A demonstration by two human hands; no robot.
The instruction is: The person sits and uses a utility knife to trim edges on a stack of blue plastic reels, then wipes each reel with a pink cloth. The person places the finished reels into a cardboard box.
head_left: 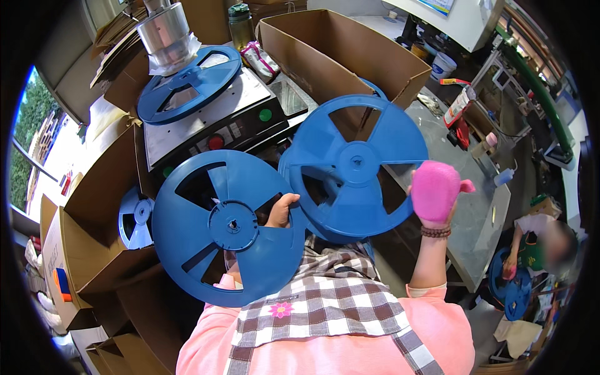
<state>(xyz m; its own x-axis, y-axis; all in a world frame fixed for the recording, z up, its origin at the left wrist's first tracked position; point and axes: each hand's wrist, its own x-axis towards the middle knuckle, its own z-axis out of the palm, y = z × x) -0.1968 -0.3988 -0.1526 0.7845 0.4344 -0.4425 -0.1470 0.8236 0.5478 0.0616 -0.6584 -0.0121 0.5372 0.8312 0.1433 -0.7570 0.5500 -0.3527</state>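
Observation:
A blue plastic reel (269, 259) with a round hub and open cut-outs tilts in front of my body. My left hand (281, 211) grips it through a cut-out; its thumb shows and the other fingers are hidden behind the reel. To the right, a second blue reel (357, 164) faces me, with more blue flanges overlapping behind it. My right hand (431, 215) is raised at this reel's right rim, closed on a rounded pink cloth (435, 187). The cloth hides most of those fingers, and I cannot tell whether they also touch the rim.
Behind, a machine (212, 137) with red and green buttons carries a blue reel (189, 84) under a metal cylinder (164, 37). A cardboard box (312, 47) stands behind the reels, another (94, 250) at left. A grey table (469, 231) is at right; beyond it a co-worker (537, 247) handles blue reels.

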